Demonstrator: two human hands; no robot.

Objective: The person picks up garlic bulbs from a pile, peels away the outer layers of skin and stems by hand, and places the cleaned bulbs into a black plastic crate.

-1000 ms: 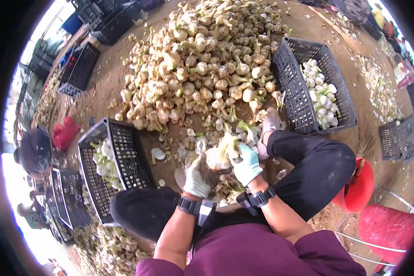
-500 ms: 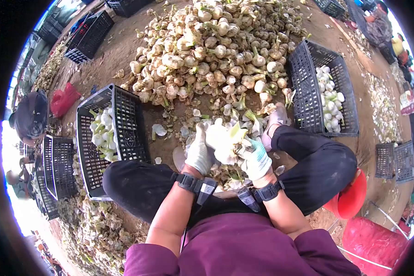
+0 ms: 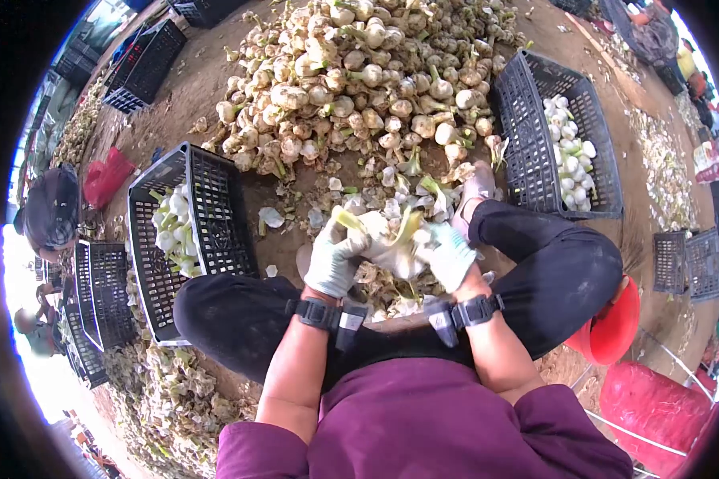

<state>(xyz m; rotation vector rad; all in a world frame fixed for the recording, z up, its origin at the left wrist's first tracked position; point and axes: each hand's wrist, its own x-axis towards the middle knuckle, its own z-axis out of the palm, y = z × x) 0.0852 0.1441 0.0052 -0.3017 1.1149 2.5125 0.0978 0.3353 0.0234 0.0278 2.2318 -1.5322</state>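
Note:
Between my crossed legs, my gloved left hand (image 3: pixel 335 259) is wrapped round a garlic bulb whose pale green stem points up and left. My gloved right hand (image 3: pixel 449 257) has its fingers closed at the right side of a blurred piece of garlic (image 3: pixel 407 247) with a yellow-green stalk. Motion smears the space between the hands, so exactly where the fingers meet the garlic is unclear. Loose white peelings lie beneath and beyond both hands. A large heap of unpeeled garlic (image 3: pixel 359 88) rises just past them.
Black crates holding cleaned white garlic stand at left (image 3: pixel 220 215) and right (image 3: pixel 519 136). A red bucket (image 3: pixel 615 327) and a red sack (image 3: pixel 655 407) are at lower right. More crates (image 3: pixel 108 287) and peelings (image 3: pixel 168 399) lie at left, beside a crouching person (image 3: pixel 52 207).
My hands have moved slightly apart. The left hand has turned, and a green stem now shows above it. The view has shifted a little.

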